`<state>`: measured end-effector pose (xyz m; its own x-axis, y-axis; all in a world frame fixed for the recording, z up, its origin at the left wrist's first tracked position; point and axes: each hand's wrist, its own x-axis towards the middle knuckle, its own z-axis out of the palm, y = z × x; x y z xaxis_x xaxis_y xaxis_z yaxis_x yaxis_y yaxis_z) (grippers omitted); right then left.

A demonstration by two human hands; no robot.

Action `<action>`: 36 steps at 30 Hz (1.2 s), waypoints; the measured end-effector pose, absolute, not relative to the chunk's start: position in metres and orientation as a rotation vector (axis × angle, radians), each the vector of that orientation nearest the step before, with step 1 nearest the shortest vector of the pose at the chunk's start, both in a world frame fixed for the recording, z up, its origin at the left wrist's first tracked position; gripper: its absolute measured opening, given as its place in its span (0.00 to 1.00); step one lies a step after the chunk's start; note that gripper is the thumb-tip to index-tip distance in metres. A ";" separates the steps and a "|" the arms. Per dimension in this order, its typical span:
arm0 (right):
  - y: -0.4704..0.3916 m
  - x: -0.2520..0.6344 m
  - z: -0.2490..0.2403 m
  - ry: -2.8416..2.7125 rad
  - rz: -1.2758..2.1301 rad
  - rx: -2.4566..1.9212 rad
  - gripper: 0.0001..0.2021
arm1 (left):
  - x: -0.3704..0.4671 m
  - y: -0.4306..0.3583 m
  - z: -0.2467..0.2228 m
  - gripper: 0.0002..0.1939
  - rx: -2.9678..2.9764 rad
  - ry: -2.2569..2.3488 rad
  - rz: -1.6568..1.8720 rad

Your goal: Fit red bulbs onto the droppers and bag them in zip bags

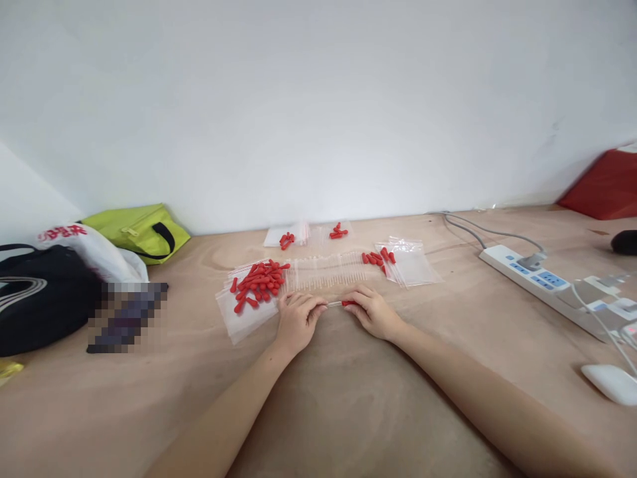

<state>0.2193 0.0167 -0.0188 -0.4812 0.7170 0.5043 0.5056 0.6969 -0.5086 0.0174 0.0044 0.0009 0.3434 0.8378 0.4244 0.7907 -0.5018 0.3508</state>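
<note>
My left hand point(298, 317) pinches one end of a thin clear dropper tube point(334, 304) just above the table. At its other end, a red rubber bulb point(348, 303) sits in the fingers of my right hand point(372, 312). Bulb and tube are in line and meet or nearly meet; how deep the tube goes in is too small to tell. Behind my hands lies a row of clear dropper tubes point(323, 271). A heap of red bulbs point(259, 282) rests on clear zip bags point(237, 325) beside my left hand.
More red bulbs point(375, 259) lie by zip bags point(418, 264) at the right, and small groups of bulbs point(338, 231) sit farther back. A power strip point(522, 269) with cables stands right. Bags, including a yellow-green one point(134, 229), are at the left.
</note>
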 end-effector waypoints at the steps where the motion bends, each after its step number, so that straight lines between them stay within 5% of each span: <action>1: 0.016 0.219 -0.018 -2.184 0.383 -0.923 0.08 | 0.017 0.004 0.001 0.08 2.512 1.514 0.865; 36: 0.016 0.220 -0.016 -2.354 0.068 -0.783 0.10 | 0.017 0.000 0.001 0.10 2.752 1.349 0.792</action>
<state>0.2202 0.0163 -0.0157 -0.6118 0.5523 0.5662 0.5189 0.8205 -0.2397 0.0175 -0.0001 0.0009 0.5114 0.7350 0.4453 0.7468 -0.6365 0.1928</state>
